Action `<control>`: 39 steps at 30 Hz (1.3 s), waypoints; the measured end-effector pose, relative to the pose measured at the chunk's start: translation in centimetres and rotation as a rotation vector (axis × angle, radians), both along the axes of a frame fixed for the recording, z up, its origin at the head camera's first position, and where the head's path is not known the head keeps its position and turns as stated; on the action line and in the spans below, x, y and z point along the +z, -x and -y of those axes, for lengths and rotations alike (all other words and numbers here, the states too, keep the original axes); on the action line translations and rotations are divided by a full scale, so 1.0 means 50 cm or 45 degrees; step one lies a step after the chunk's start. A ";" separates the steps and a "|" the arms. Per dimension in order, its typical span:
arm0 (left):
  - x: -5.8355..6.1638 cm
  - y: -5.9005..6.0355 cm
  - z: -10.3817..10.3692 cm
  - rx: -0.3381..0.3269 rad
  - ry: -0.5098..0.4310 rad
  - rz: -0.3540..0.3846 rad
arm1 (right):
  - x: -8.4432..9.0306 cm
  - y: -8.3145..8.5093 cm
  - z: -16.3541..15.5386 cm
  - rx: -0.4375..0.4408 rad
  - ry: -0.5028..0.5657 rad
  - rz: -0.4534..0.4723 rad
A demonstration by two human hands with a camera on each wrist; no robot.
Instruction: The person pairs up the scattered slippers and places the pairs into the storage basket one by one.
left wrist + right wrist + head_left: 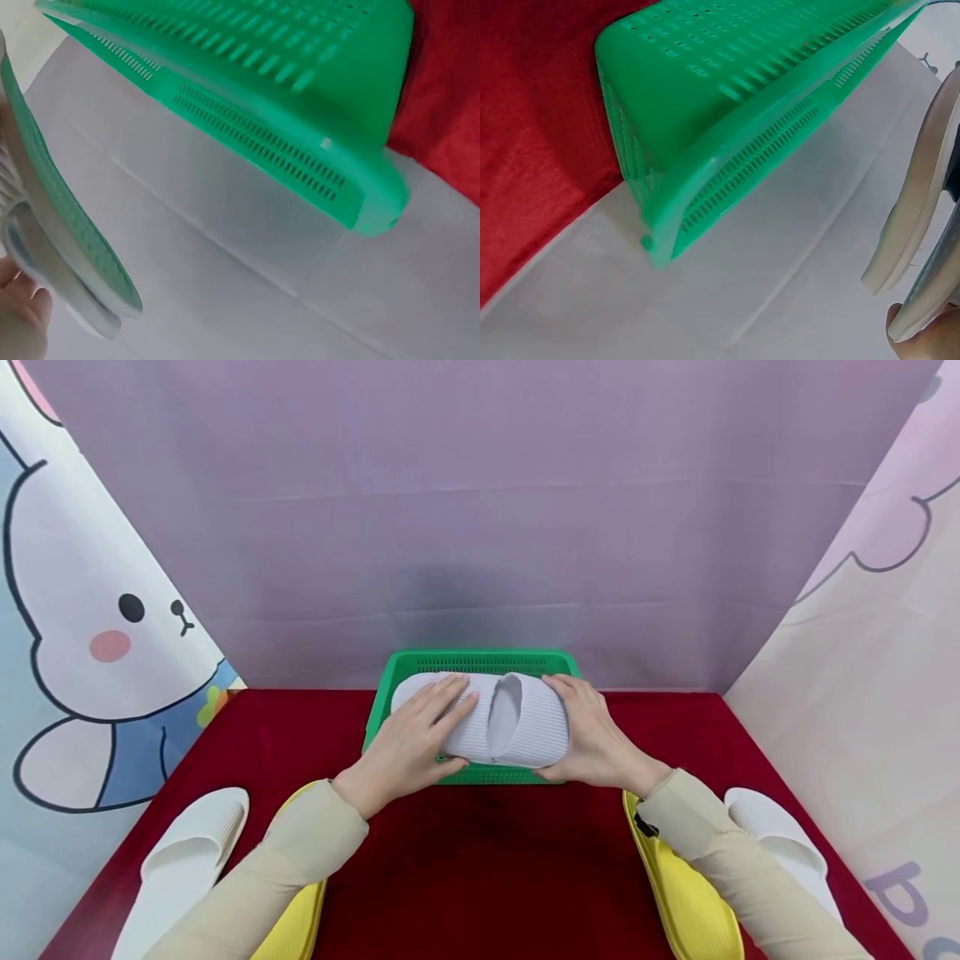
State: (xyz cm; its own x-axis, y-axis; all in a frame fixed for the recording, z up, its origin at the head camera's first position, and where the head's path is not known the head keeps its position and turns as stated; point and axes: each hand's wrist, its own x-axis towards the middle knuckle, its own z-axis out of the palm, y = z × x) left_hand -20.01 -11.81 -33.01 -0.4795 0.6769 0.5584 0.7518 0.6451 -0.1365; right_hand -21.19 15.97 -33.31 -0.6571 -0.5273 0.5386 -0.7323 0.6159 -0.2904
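Note:
Both hands hold a pair of pale white slippers (536, 727) above a green perforated basket (480, 654). My left hand (408, 739) has its fingers over the top of the slippers and its thumb at the near edge. At the right end, my right hand (596, 739) grips them between thumb and fingers. In the left wrist view, the slippers (82, 240) lie one against the other. A narrow gap parts the slippers (911, 202) in the right wrist view, with fingertips at the lower end. The slippers hide most of the basket's inside.
A yellow slipper (296, 922) and a white slipper (180, 864) lie at the left, partly under the sleeve. Another yellow slipper (693, 897) and white slipper (783, 835) lie at the right. Red cloth (480, 868) covers the table, and a purple-grey curtain (480, 510) hangs behind.

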 end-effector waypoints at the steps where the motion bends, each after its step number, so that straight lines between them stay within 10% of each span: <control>1: -0.004 -0.005 0.005 -0.010 -0.031 -0.003 | -0.002 0.001 -0.002 -0.008 0.002 0.010; 9: -0.035 -0.025 0.079 0.001 -0.499 0.084 | -0.007 0.009 -0.026 -0.067 0.015 0.039; 16: -0.073 0.001 0.157 0.257 -0.872 0.728 | -0.007 0.015 -0.035 -0.066 0.000 0.022; 22: -0.136 0.035 0.200 0.382 -0.943 1.169 | -0.015 0.023 -0.038 -0.063 0.013 0.006; 39: -0.182 0.049 0.206 0.364 -1.079 1.264 | -0.033 0.068 -0.042 -0.040 -0.008 0.118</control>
State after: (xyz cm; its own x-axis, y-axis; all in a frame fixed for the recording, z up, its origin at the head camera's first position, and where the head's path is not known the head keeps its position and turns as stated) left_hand -22.46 -22.13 -42.11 -0.9906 0.1049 0.0881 0.1237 0.4088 0.9042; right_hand -24.57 18.07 -34.97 -0.7201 -0.5089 0.4716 -0.6829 0.6400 -0.3522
